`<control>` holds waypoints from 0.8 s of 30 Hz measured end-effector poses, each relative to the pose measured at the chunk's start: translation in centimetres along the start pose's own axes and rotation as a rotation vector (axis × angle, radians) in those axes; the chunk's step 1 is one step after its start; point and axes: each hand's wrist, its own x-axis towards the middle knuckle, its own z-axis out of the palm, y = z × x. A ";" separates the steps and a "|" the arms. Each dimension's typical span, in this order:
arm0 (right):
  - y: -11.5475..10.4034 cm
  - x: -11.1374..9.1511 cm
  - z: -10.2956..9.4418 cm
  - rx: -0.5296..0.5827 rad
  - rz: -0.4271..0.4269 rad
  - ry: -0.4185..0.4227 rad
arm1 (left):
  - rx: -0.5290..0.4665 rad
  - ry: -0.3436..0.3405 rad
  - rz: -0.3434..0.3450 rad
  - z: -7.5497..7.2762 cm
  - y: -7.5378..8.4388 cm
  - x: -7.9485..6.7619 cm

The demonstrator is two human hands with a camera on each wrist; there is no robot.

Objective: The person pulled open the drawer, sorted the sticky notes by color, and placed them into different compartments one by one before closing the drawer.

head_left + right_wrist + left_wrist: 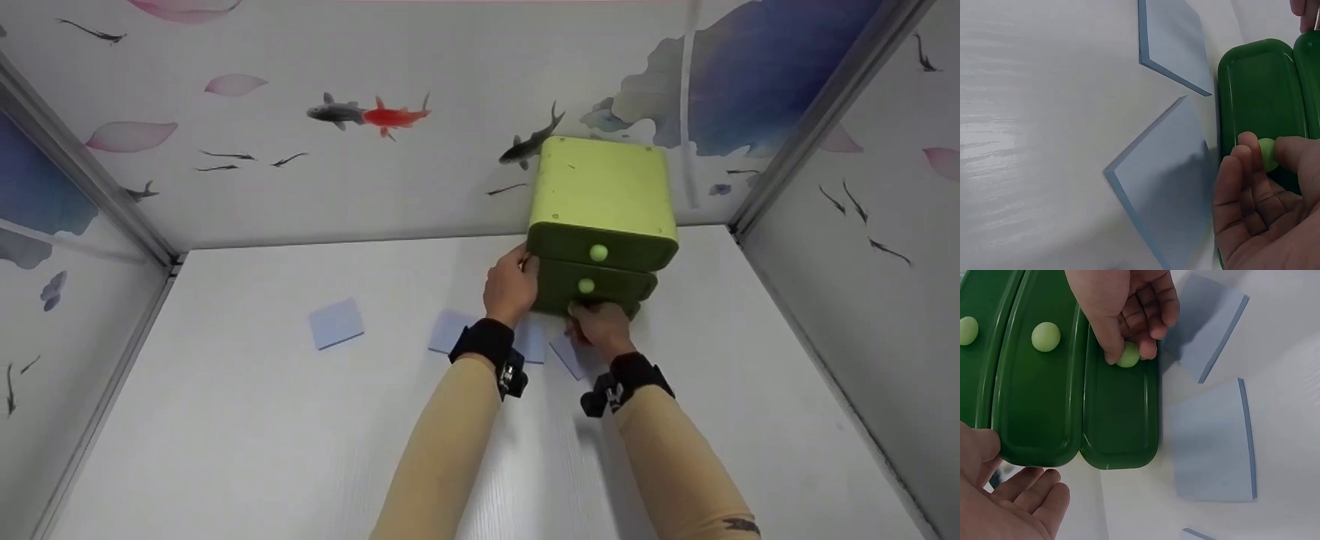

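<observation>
A small green drawer cabinet (606, 184) stands at the back right of the table against the wall, with dark green drawer fronts stacked one above another and light green round knobs. My left hand (512, 287) holds the cabinet's left edge; in the left wrist view its thumb lies by the drawer fronts and the other fingers are at the side. With thumb and fingertips, my right hand (1266, 197) pinches the knob (1267, 154) of the lowest drawer (1120, 410). That drawer front sits flush beside the middle one (1039, 399).
Several flat pale blue square pieces lie on the white table: one apart at left (336, 324), others in front of the cabinet, such as this square (1213, 441) and this one (1165, 185) near my right hand. Printed wall panels (450, 180) enclose the back and sides.
</observation>
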 end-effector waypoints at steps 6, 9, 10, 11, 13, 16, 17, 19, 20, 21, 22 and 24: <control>0.2 0.0 -0.1 -0.074 -0.008 -0.002 | 0.018 0.004 -0.021 0.2 0.3 -0.1; 0.2 0.0 -0.2 -0.110 -0.006 -0.009 | 0.024 0.020 -0.004 0.1 0.4 0.0; 0.4 -0.1 -0.2 -0.116 -0.005 -0.013 | 0.027 0.025 0.004 0.1 0.3 0.0; 0.5 -0.2 -0.3 -0.117 -0.004 -0.016 | 0.028 0.029 0.014 0.2 0.2 -0.1; 0.6 -0.4 -0.4 -0.117 -0.007 -0.015 | 0.023 0.036 0.036 0.3 0.0 -0.1; 0.8 -0.8 -0.5 -0.099 -0.032 -0.017 | 0.014 0.027 0.056 0.4 -0.2 -0.2; 0.9 -1.0 -0.5 -0.095 -0.039 -0.014 | 0.010 0.022 0.060 0.4 -0.2 -0.2; 1.0 -1.3 -0.4 -0.096 -0.056 -0.011 | 0.004 0.011 0.060 0.4 -0.2 -0.3; 1.1 -1.4 -0.4 -0.100 -0.065 -0.009 | 0.004 0.007 0.056 0.4 -0.2 -0.3; 1.2 -1.6 -0.3 -0.105 -0.067 -0.003 | 0.008 0.007 0.054 0.3 -0.2 -0.4; 1.3 -1.7 -0.3 -0.116 -0.072 0.003 | 0.014 0.006 0.050 0.3 -0.1 -0.4; 1.5 -2.0 -0.2 -0.134 -0.078 0.013 | 0.023 0.002 0.041 0.2 0.0 -0.4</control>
